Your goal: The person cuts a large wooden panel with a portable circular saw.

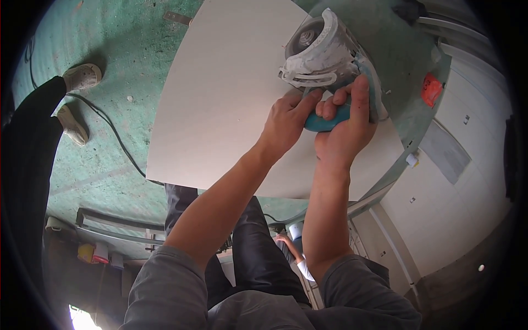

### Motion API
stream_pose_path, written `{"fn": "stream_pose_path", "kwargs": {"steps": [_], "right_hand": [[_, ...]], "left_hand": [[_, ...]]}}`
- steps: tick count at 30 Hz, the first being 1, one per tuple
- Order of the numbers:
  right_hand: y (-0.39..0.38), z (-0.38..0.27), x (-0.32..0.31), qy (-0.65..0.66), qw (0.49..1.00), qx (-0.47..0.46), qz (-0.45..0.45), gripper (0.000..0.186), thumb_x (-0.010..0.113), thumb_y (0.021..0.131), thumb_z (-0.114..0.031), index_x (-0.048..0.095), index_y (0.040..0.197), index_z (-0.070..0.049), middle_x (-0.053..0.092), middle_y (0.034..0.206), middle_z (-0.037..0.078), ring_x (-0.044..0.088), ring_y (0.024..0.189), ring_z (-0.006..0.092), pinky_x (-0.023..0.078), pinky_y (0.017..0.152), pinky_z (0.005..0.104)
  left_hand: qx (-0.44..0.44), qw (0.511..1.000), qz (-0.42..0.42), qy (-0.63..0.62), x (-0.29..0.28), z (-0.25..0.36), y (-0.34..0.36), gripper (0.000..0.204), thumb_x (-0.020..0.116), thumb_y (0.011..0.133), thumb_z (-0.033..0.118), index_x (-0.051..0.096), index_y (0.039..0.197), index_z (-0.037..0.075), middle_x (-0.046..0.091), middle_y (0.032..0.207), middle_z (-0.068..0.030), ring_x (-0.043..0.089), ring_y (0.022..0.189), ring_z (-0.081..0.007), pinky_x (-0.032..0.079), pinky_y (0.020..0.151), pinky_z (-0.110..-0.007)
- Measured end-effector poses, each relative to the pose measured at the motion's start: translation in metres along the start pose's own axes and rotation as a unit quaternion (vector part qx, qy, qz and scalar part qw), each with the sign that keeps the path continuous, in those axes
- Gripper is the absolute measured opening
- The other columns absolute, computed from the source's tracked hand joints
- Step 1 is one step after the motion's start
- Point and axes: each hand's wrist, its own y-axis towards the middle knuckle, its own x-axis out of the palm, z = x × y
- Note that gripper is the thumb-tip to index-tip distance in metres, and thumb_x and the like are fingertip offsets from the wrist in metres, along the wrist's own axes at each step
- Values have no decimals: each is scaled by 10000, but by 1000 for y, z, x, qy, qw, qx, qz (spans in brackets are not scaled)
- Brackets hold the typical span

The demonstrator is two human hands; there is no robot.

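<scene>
Both my hands are on a dust-coated teal power saw near the far right part of a large pale board. My right hand is wrapped round the rear of its teal handle, with the thumb up along the housing. Just left of it, my left hand is closed on the near side of the same handle, thumb pointing at the tool. A whitish dusty guard and a round motor end face upward. The blade is hidden, and I cannot tell whether it touches the board.
Another person's shoes stand on the green floor at the left. A dark cable runs to the board's near left corner. An orange-red bag lies at the right by a white wall. A metal frame lies lower left.
</scene>
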Motion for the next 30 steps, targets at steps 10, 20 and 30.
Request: {"fn": "stream_pose_path", "kwargs": {"steps": [10, 20, 30], "right_hand": [[54, -49, 22, 7, 1000, -2, -6, 307, 678, 1015, -339, 575, 837, -111, 524, 680, -22, 446, 505, 79, 383, 519, 251], [107, -108, 42, 4, 1000, 1, -5, 300, 693, 1007, -341, 579, 856, -108, 521, 691, -21, 449, 520, 79, 388, 525, 260], [123, -105, 65, -8, 1000, -3, -6, 291, 691, 1007, -331, 570, 867, -107, 517, 705, -16, 441, 528, 83, 387, 534, 260]], "left_hand": [[4, 1000, -11, 20, 34, 59, 29, 474, 596, 1017, 394, 616, 777, -14, 561, 761, -31, 452, 743, -120, 405, 657, -265], [-11, 1000, -20, 17, 74, 121, 59, 480, 600, 1010, 413, 660, 822, -24, 597, 798, -41, 476, 769, -124, 421, 683, -261], [-25, 1000, -11, -8, 65, 132, 78, 483, 594, 1004, 433, 678, 849, -16, 612, 831, -45, 489, 805, -129, 429, 712, -262]]}}
